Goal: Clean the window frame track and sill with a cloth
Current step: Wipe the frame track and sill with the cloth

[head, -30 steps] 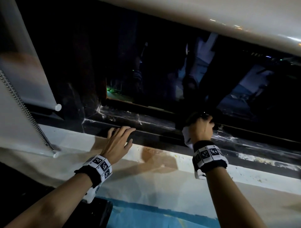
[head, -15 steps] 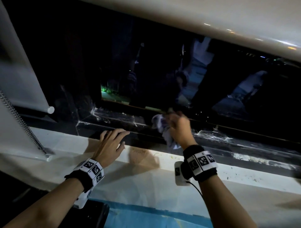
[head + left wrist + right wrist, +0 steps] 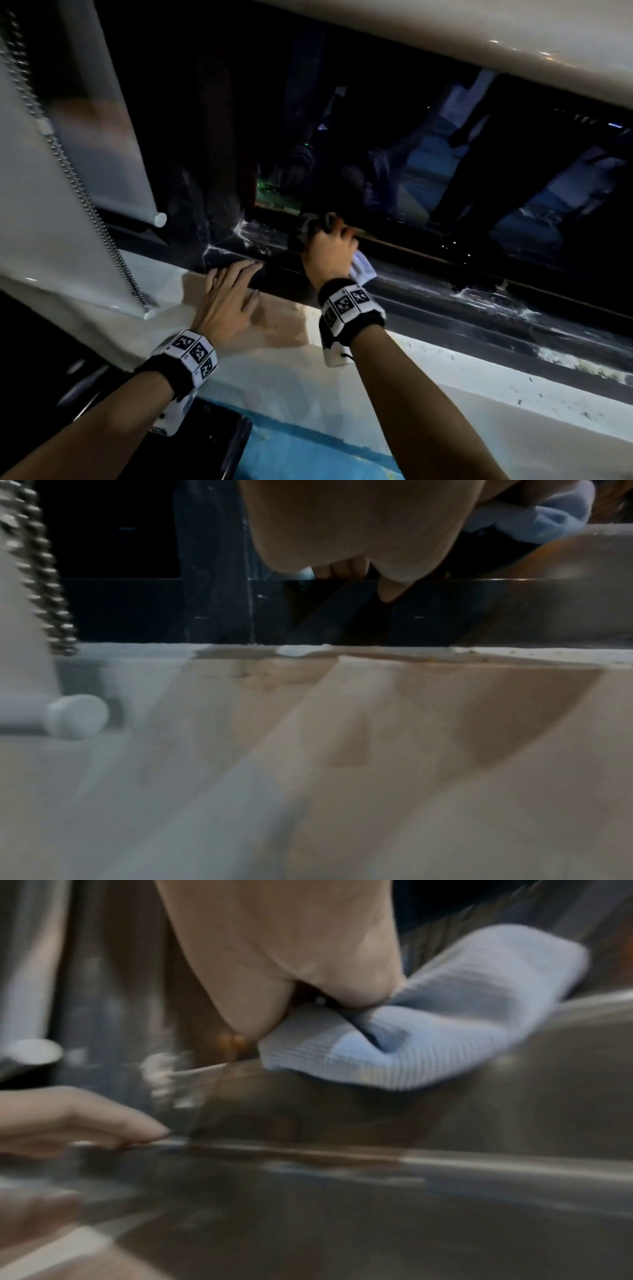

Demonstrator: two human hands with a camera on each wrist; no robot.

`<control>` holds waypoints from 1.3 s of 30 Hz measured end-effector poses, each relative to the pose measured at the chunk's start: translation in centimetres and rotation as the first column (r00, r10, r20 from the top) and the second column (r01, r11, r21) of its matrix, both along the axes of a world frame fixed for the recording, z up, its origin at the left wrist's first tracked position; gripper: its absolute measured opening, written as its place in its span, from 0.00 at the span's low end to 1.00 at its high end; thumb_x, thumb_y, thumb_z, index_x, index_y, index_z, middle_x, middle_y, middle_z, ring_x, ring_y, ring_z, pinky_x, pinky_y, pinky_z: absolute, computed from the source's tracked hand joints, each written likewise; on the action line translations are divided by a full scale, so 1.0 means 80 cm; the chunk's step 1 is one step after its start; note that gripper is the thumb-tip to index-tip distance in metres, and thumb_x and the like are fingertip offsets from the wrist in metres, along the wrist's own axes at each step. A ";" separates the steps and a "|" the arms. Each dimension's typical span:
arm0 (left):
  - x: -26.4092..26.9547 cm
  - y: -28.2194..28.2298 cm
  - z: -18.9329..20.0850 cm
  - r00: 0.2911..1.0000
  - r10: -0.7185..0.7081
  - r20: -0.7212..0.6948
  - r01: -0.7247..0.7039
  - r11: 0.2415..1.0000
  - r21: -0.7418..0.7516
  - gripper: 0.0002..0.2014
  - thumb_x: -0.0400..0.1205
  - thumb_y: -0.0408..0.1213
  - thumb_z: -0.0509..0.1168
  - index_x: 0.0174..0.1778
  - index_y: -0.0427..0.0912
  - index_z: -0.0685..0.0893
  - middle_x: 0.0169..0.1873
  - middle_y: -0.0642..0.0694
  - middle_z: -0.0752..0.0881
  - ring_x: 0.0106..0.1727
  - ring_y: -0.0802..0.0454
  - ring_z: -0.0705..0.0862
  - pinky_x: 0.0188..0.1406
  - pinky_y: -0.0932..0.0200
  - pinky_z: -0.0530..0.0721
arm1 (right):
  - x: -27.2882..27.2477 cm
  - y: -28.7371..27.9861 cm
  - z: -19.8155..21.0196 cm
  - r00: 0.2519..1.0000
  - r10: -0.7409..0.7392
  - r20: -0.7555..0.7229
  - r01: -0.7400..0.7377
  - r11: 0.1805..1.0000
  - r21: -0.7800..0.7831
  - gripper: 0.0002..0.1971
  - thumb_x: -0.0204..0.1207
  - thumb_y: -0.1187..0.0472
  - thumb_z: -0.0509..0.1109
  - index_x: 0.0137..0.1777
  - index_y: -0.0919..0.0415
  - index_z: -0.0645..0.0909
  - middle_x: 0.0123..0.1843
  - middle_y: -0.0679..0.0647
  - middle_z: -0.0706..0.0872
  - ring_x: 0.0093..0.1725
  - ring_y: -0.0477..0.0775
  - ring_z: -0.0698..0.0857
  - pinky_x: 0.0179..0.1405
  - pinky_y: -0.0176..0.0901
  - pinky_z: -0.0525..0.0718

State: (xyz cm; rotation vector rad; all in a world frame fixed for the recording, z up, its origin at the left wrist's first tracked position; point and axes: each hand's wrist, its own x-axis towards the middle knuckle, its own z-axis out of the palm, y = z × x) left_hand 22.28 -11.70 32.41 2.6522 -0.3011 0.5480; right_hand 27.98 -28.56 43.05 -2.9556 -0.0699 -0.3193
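Observation:
My right hand (image 3: 330,241) grips a light blue cloth (image 3: 363,269) and presses it on the dark window track (image 3: 479,308), close to the track's left corner. In the right wrist view the cloth (image 3: 428,1031) bunches out under my curled fingers against the metal rail. My left hand (image 3: 229,294) lies flat with straight fingers on the white sill (image 3: 291,373), fingertips touching the track's front edge. The left wrist view shows the sill (image 3: 308,764), and the cloth (image 3: 541,515) at the top right.
A rolled white blind with a round end cap (image 3: 159,219) and a bead chain (image 3: 89,212) hangs at the left. Dark window glass (image 3: 394,137) rises behind the track. White dirt streaks (image 3: 565,359) mark the track to the right. Blue tape (image 3: 308,452) runs below the sill.
My right hand has slid the cloth leftward along the track toward the corner, ending just beyond my left hand. The left hand has stayed flat on the sill.

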 end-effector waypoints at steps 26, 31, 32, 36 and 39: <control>-0.002 0.051 -0.013 0.997 0.019 -0.076 -0.017 0.999 0.028 0.29 0.74 0.42 0.54 0.75 0.51 0.67 0.74 0.51 0.68 0.72 0.54 0.68 0.70 0.45 0.58 | -0.008 0.014 -0.002 0.867 0.498 -0.024 -0.497 0.867 0.030 0.23 0.71 0.61 0.63 0.67 0.54 0.76 0.61 0.59 0.77 0.57 0.67 0.74 0.51 0.55 0.71; -0.005 0.051 0.005 0.998 0.064 0.023 -0.063 0.996 -0.057 0.22 0.76 0.42 0.53 0.67 0.51 0.77 0.65 0.54 0.78 0.66 0.60 0.72 0.65 0.53 0.59 | 0.032 0.015 0.015 0.956 0.291 -0.029 -0.283 0.947 0.151 0.16 0.74 0.58 0.60 0.60 0.45 0.76 0.68 0.59 0.73 0.63 0.70 0.72 0.62 0.66 0.72; -0.005 0.051 0.004 0.997 0.072 0.027 -0.070 0.995 -0.067 0.22 0.76 0.42 0.52 0.66 0.51 0.78 0.64 0.54 0.78 0.66 0.60 0.72 0.65 0.52 0.60 | 0.032 0.028 0.015 0.965 0.247 -0.092 -0.238 0.967 0.092 0.16 0.78 0.57 0.59 0.65 0.47 0.75 0.72 0.59 0.70 0.67 0.69 0.69 0.65 0.65 0.69; -0.004 0.053 0.003 0.999 0.045 -0.016 -0.048 0.972 -0.232 0.21 0.78 0.45 0.53 0.67 0.49 0.75 0.64 0.52 0.76 0.66 0.53 0.75 0.67 0.39 0.72 | 0.009 0.071 0.002 0.936 0.344 -0.072 -0.348 0.936 -0.052 0.21 0.77 0.56 0.61 0.70 0.53 0.72 0.74 0.58 0.69 0.68 0.68 0.67 0.62 0.60 0.67; -0.007 0.044 0.016 1.000 0.021 -0.020 -0.027 0.916 -0.400 0.20 0.82 0.47 0.55 0.67 0.42 0.75 0.63 0.45 0.78 0.64 0.48 0.78 0.67 0.46 0.75 | -0.012 0.067 0.002 0.886 0.463 0.003 -0.461 0.882 0.094 0.18 0.75 0.60 0.63 0.65 0.62 0.77 0.64 0.64 0.75 0.58 0.69 0.71 0.54 0.59 0.70</control>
